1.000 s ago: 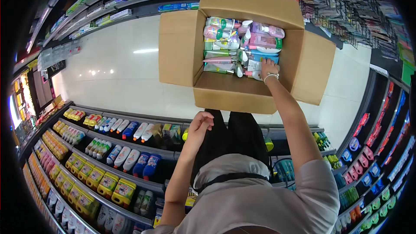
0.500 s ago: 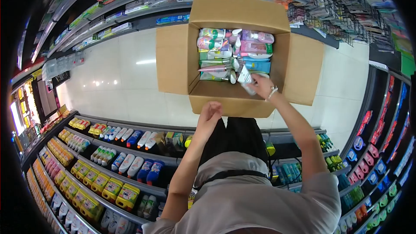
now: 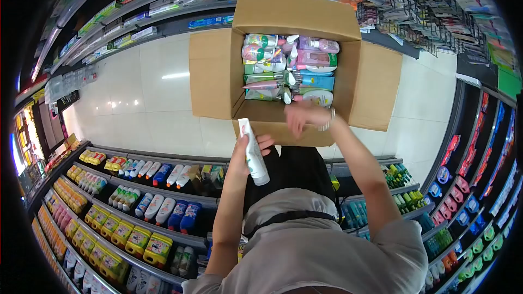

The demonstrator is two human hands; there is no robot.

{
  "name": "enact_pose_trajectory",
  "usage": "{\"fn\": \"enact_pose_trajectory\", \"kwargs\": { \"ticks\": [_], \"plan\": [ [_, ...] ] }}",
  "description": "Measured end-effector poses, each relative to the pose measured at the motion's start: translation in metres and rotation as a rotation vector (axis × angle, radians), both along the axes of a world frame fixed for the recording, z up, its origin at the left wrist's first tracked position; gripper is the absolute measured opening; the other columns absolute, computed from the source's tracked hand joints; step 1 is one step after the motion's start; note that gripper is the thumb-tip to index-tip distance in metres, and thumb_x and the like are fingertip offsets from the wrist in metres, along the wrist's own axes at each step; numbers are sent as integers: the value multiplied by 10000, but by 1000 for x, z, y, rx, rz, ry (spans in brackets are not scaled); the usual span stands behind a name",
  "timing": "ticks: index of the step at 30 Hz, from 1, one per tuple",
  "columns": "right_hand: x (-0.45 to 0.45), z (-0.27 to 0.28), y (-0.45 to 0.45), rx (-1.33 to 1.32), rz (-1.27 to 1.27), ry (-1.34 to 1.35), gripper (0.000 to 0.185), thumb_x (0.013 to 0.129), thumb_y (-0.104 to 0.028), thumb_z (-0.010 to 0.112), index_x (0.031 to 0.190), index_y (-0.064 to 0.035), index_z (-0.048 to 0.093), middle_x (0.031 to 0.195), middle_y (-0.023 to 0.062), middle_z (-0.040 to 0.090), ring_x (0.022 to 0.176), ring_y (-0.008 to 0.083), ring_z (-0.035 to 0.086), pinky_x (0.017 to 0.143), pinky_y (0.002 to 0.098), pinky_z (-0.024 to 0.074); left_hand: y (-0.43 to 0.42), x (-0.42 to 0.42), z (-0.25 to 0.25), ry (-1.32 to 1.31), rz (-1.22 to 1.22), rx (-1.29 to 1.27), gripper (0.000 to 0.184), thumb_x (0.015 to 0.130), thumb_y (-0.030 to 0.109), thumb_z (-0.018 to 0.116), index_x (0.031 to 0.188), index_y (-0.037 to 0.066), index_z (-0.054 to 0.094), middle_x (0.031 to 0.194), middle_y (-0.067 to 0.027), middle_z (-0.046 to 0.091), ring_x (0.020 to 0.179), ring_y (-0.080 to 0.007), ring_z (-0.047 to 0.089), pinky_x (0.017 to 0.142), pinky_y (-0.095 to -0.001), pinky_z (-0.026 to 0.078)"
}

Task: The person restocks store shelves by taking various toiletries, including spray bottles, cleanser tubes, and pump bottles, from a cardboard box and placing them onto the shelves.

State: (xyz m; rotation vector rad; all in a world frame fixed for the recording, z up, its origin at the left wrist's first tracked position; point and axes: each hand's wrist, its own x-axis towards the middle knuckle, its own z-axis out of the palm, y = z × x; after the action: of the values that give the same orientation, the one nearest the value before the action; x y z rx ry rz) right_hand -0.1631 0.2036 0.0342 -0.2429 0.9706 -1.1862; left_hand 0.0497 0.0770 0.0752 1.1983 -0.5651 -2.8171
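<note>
Glossy shop-floor tiles (image 3: 120,95) spread beyond your fingers. The cardboard box (image 3: 297,13) lies beneath and beyond your right hand (image 3: 310,117), whose fingers are blurred: open or closed, you can't tell. Your left hand (image 3: 239,158) grips a white squeeze tube (image 3: 253,155) that partly hides its fingers.

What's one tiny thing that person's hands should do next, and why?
I'd probably reach the right hand into the box for another item: it's blurry but looks empty, right by the near flap. The left hand is holding the white tube, and bottles lie inside the box.
</note>
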Motion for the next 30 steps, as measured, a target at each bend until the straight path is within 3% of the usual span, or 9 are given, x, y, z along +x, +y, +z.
{"fn": "enact_pose_trajectory", "kwargs": {
  "ticks": [1,3,4,8,15,21,26,29,30],
  "plan": [
    [-18,-37,-1,197,-10,-74,228,804,-201,478,845,19,520,683,112,582,592,209,596,529,289,485,-2,10,-6,-117,48,46,389,824,332,499,1088,67,391,868,-99,539,731,-190,545,634,-293,462],
    [-31,-106,3,726,-563,-76,306,795,-285,513,923,-9,483,747,128,577,623,236,584,593,355,504,-3,5,11,58,140,128,237,843,353,475,914,131,428,589,39,358,489,-51,342,449,-195,323],
    [-35,-133,8,968,-744,-116,345,786,-326,530,937,-20,474,764,130,575,624,245,577,608,376,507,-2,10,13,-19,135,110,237,842,353,479,909,132,427,583,41,357,484,-49,344,443,-190,319],
    [-43,-216,27,1191,-864,-358,517,720,-457,589,910,11,481,820,163,588,720,281,597,606,395,508,5,34,22,-283,87,-87,233,840,293,512,871,86,409,611,-19,430,488,-97,432,428,-237,394],
    [-31,-230,13,1058,-930,-449,527,726,-472,576,835,34,481,680,151,599,534,232,592,394,268,478,18,57,25,-502,-27,-134,289,825,275,534,954,37,433,673,-63,509,533,-147,517,483,-280,465],
    [-23,-227,26,886,-965,-495,458,726,-444,583,801,6,534,662,121,584,453,161,533,329,211,422,-1,56,23,-163,256,394,267,795,246,500,998,80,454,712,-15,481,574,-128,470,610,-347,492],
    [1,-68,35,632,-750,-73,386,763,-343,589,966,-26,502,831,97,584,650,183,598,537,269,510,-30,34,19,129,125,444,408,783,160,494,1165,54,402,940,-82,514,890,-182,503,848,-387,399],
    [21,19,59,236,-748,198,409,786,-296,568,1069,-16,475,899,89,574,800,201,594,675,302,502,-43,18,8,292,162,489,424,780,122,510,1178,44,386,965,-77,495,894,-174,496,843,-385,403],
    [32,66,62,128,-777,265,424,778,-294,579,1077,-14,470,935,89,561,850,205,574,725,315,479,-48,14,2,322,210,739,448,787,129,521,1198,43,364,957,-60,468,865,-153,486,793,-353,428]
  ]
}}
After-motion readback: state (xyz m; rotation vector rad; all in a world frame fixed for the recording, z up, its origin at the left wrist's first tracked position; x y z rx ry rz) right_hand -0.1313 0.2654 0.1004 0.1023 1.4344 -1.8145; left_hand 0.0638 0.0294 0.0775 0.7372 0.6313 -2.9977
